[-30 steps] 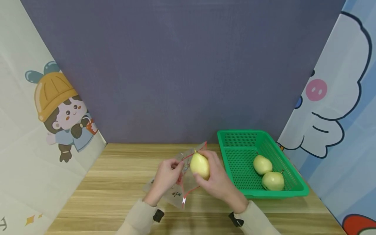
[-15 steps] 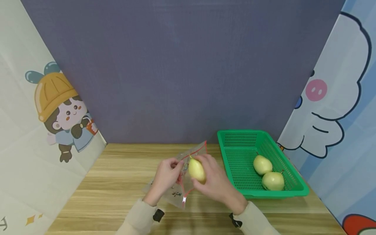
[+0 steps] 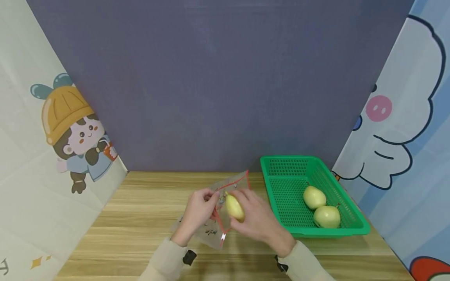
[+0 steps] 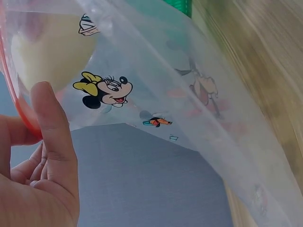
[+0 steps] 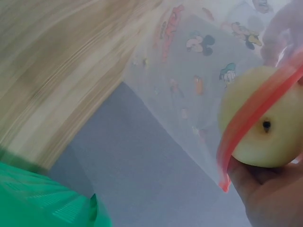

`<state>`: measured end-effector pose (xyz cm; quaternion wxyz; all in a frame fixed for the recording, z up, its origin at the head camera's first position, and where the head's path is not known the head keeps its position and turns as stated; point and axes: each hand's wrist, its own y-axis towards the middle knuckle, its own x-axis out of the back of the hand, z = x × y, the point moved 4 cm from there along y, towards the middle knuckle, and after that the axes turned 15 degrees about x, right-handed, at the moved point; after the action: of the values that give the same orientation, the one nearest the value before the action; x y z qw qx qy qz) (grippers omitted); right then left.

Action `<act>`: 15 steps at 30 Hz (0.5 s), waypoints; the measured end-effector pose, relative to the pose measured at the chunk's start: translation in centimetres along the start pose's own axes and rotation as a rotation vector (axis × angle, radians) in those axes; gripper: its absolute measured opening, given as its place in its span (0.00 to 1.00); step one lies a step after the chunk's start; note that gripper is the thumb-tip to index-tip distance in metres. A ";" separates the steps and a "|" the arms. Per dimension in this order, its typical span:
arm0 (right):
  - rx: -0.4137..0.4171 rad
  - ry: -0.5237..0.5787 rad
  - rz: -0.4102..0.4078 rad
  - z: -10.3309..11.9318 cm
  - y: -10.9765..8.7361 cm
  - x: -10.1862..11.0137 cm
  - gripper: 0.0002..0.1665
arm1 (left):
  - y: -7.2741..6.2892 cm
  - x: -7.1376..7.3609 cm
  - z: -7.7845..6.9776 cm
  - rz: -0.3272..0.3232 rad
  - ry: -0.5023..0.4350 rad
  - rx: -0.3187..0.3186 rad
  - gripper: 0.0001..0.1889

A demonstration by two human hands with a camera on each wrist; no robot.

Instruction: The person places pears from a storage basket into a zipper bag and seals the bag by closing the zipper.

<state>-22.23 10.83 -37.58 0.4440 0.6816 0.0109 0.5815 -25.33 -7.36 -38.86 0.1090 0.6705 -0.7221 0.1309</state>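
My left hand pinches the red-edged rim of a clear zip bag printed with cartoon figures. A white slider sits on the rim's near end. With its fingers and thumb around a yellow-green pear, my right hand holds it at the bag's mouth, stem toward the bag. In the right wrist view the red zip strip crosses in front of the pear. The left wrist view shows the pear through the plastic, behind the left thumb.
A green perforated basket stands to the right, near the back panel. Two pears, one farther and one nearer, lie in its right side. Beneath everything is a wood-grain table; printed cloths hang at both sides.
My right hand has moved the pear slightly left and down, into the bag's mouth, tilting it. The rim and slider have shifted a little right. My left hand stays in place.
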 end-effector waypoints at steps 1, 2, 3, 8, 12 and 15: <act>0.000 -0.006 0.007 0.0 0.0 -0.1 0.38 | 0.0 0.0 0.0 0.000 -0.001 0.002 0.15; -0.002 -0.008 0.016 0.0 0.0 -0.1 0.38 | 0.0 0.0 0.0 -0.001 -0.001 0.002 0.15; -0.006 -0.009 0.024 0.0 0.0 -0.2 0.38 | 0.0 0.0 0.0 0.000 -0.002 0.002 0.15; -0.032 -0.001 0.099 -0.1 0.0 -0.4 0.38 | -0.1 0.1 0.0 -0.005 0.006 -0.002 0.15; -0.043 -0.003 0.154 0.0 0.0 -0.5 0.38 | 0.0 0.1 0.0 -0.011 0.007 -0.005 0.14; -0.047 -0.008 0.186 0.0 0.0 -0.5 0.38 | 0.0 0.0 0.0 -0.018 0.011 -0.010 0.14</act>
<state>-22.40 10.59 -38.02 0.4038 0.6714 -0.0679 0.6177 -25.34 -7.39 -38.89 0.1175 0.6757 -0.7161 0.1298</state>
